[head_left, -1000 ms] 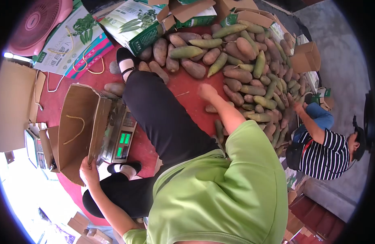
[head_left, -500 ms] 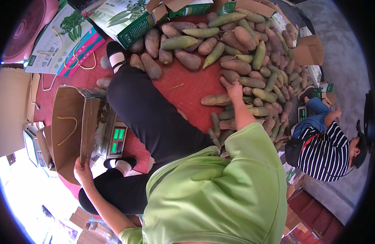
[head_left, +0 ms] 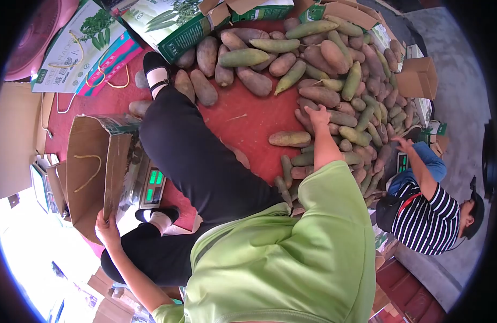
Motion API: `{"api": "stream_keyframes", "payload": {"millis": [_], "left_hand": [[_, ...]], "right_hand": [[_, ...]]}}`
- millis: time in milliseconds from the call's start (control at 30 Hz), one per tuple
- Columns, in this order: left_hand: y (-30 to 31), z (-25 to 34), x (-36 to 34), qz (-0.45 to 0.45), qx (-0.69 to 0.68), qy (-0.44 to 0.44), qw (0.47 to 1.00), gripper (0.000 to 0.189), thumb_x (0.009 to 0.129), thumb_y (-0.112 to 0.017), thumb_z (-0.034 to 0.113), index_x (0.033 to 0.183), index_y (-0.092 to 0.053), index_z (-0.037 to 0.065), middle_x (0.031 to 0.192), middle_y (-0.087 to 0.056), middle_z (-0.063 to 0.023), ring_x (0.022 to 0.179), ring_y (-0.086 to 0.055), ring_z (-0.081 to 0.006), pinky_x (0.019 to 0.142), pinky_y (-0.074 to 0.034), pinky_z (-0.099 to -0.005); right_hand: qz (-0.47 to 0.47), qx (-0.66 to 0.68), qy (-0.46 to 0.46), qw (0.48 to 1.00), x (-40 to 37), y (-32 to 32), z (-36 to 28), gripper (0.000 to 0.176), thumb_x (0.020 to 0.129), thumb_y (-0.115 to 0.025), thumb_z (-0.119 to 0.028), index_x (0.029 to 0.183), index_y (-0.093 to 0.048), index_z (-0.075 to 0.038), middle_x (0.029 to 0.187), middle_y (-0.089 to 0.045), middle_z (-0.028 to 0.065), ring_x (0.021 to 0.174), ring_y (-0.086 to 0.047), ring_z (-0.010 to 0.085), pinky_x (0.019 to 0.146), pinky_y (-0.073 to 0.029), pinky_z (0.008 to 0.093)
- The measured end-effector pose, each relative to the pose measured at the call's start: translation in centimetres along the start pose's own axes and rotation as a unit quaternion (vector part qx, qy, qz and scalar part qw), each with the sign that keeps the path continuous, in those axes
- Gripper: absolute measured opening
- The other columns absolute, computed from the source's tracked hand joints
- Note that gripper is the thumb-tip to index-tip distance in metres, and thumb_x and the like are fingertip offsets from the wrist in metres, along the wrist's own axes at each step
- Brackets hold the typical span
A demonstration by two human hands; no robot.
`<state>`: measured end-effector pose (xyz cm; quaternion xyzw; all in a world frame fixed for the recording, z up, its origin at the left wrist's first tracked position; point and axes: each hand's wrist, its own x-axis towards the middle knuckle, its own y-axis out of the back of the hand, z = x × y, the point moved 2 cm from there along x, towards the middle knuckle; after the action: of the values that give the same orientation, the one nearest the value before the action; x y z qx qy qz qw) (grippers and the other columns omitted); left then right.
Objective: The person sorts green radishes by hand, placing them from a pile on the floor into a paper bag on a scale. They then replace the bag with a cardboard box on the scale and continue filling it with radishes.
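Observation:
My left hand (head_left: 108, 230) grips the lower edge of an open cardboard box (head_left: 91, 167), which stands by a scale (head_left: 153, 185) with lit green digits. My right hand (head_left: 318, 117) reaches into the large pile of green and reddish-brown radishes (head_left: 367, 102). Its fingers rest on a brownish radish (head_left: 304, 120) at the pile's near side; whether they close round it is hard to tell. A longer pale radish (head_left: 289, 139) lies on the red floor just left of the pile.
A person in a striped shirt (head_left: 426, 215) sits at the right, one arm stretched toward the pile, near a second scale (head_left: 402, 161). Printed cartons (head_left: 176, 27) line the top. A pink basin (head_left: 36, 40) is at the upper left.
My right hand has shifted slightly up and right over the pile. The other person's arm has stretched out toward the radishes. The view has shifted a little.

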<state>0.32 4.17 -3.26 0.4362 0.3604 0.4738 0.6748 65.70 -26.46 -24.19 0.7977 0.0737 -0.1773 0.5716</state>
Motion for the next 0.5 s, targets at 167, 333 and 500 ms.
{"api": "stream_keyframes", "payload": {"millis": [167, 333, 500], "left_hand": [[-0.2, -1.0, 0.1, -0.013, -0.010, 0.014, 1.000, 0.012, 0.081, -0.064, 0.007, 0.091, -0.061, 0.001, 0.075, -0.060, -0.0140, 0.066, -0.059, -0.0258, 0.064, -0.047, -0.0335], [0.2, -0.3, 0.1, -0.026, 0.001, 0.027, 0.999, 0.012, 0.082, -0.063, 0.008, 0.093, -0.062, 0.002, 0.075, -0.060, -0.0143, 0.066, -0.059, -0.0261, 0.064, -0.047, -0.0329], [0.6, 1.0, 0.1, -0.011, 0.018, 0.022, 1.000, 0.015, 0.083, -0.061, 0.010, 0.096, -0.063, 0.002, 0.083, -0.064, -0.0148, 0.076, -0.064, -0.0279, 0.068, -0.049, -0.0341]], "right_hand": [[-0.003, 0.074, 0.036, 0.997, 0.5, -3.1, 0.3, 0.075, 0.064, -0.081, -0.033, 0.123, -0.048, -0.001, 0.121, -0.054, 0.0231, 0.115, -0.052, 0.0356, 0.098, -0.042, 0.0393], [-0.003, 0.008, 0.001, 1.000, -2.3, -2.6, -2.7, 0.079, 0.060, -0.082, -0.030, 0.124, -0.046, -0.003, 0.121, -0.054, 0.0222, 0.112, -0.053, 0.0359, 0.097, -0.043, 0.0397], [-0.056, 0.028, 0.065, 0.996, -4.5, -4.3, -2.4, 0.082, 0.058, -0.083, -0.029, 0.127, -0.045, -0.006, 0.123, -0.051, 0.0193, 0.112, -0.053, 0.0336, 0.097, -0.043, 0.0401]]}}
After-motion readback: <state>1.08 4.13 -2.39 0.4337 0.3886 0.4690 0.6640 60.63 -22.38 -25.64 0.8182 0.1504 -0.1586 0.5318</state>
